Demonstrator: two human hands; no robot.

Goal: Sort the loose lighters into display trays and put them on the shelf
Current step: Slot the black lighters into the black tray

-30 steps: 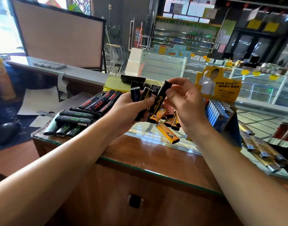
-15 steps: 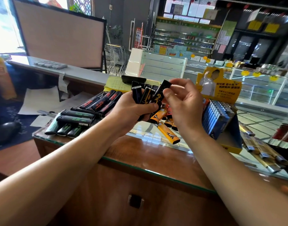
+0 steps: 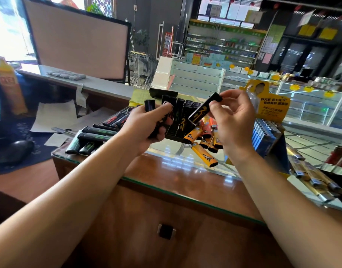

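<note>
My left hand (image 3: 150, 124) grips a bundle of black lighters (image 3: 167, 111) while my right hand (image 3: 232, 120) pinches one lighter (image 3: 204, 110) loosely; I fear it slips onto the glass tabletop (image 3: 185, 182).

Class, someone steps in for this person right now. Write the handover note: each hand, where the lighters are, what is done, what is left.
Left hand: grips a bunch of black lighters above the glass counter.
Right hand: pinches one black lighter with gold lettering, tilted, apart from the bunch.
Loose on the counter: orange lighters, green-and-black lighters, red-and-black lighters, gold ones at the right.
Done: blue lighters stand in the yellow display tray.
Left: tray the rest, then shelve.
</note>
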